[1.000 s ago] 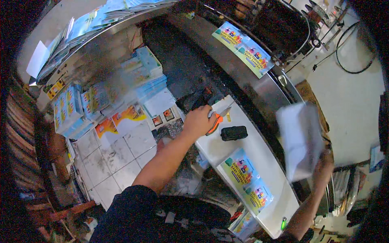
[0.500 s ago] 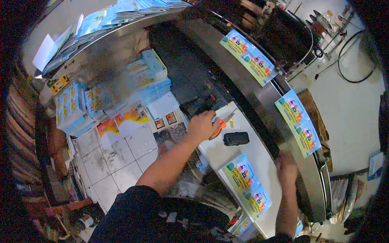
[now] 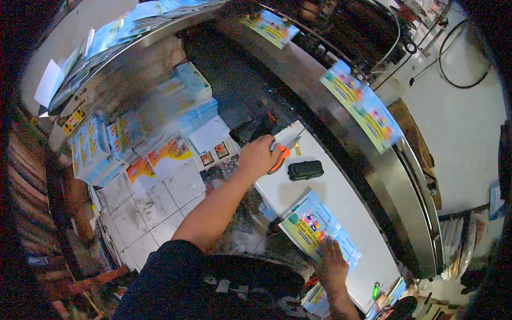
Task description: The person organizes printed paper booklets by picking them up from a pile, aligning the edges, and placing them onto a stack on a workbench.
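My left hand [image 3: 260, 157] is closed around orange-handled scissors [image 3: 277, 160], whose pointed blades stick out toward the far end of the white table [image 3: 346, 205]. Next to them lies a small black case [image 3: 305, 170]. My right hand [image 3: 333, 266] rests on a small pile of printed blue-and-yellow covers [image 3: 306, 221] at the table's near left edge. Its fingers lie stretched over the top cover, apparently without gripping it. Two more covers of the same print, one closer [image 3: 362, 106] and one farther [image 3: 271, 29], lie on the long metal rail, blurred.
The metal rail [image 3: 298, 80] of a machine curves past the table's right side. Stacks of printed booklets [image 3: 90, 144] stand on the tiled floor [image 3: 152, 208] at left. A metal shelf with fanned papers [image 3: 122, 37] is at upper left. A green lighter [image 3: 376, 289] lies at the table's near end.
My right hand has moved left from beside the rail onto the pile of covers. The covers on the rail have shifted farther along it, away from me. My left hand still holds the scissors.
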The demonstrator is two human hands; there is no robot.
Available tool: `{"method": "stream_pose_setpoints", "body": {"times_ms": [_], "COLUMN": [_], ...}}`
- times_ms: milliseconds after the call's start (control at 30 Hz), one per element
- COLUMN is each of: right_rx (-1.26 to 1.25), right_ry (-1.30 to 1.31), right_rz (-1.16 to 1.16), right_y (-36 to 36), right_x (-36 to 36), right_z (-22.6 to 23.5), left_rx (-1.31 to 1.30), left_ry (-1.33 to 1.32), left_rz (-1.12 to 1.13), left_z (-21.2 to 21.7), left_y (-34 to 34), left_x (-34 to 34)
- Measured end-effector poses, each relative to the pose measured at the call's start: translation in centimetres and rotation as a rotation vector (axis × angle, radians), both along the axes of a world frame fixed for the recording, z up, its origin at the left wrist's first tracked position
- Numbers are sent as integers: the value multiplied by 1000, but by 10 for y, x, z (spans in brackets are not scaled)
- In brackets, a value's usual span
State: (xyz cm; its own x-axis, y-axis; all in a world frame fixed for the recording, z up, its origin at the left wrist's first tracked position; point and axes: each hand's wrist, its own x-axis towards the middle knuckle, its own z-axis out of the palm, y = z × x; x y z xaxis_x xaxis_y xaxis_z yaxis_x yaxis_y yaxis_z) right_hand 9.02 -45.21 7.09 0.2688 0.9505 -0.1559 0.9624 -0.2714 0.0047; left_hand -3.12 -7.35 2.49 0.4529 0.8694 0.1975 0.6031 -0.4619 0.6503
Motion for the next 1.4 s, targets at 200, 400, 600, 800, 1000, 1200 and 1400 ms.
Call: {"method": "stream_pose_setpoints", "body": {"times_ms": [200, 400, 600, 800, 1000, 1200, 1400], "right_rx": [-2, 14, 872, 242, 134, -143, -108], "right_ry": [494, -12, -435, -766, -10, 165, -9], "right_rz": [-190, -487, -179, -81, -140, -76, -27], "right_y": [14, 55, 123, 165, 82, 15, 5], "right_x": [52, 127, 218, 236, 122, 12, -5], "right_z": [47, 148, 192, 87, 37, 5, -8], "left_rx": [80, 58, 37, -18, 48, 80, 30], "left_ry": [-22, 19, 18, 40, -24, -38, -5], "left_rz": [19, 9, 11, -35, -25, 4, 1], "left_z": [0, 2, 3, 4, -1, -1, 1], "left_y": [0, 1, 0, 2, 1, -2, -1], "left_x": [1, 0, 1, -3, 0, 1, 1]}}
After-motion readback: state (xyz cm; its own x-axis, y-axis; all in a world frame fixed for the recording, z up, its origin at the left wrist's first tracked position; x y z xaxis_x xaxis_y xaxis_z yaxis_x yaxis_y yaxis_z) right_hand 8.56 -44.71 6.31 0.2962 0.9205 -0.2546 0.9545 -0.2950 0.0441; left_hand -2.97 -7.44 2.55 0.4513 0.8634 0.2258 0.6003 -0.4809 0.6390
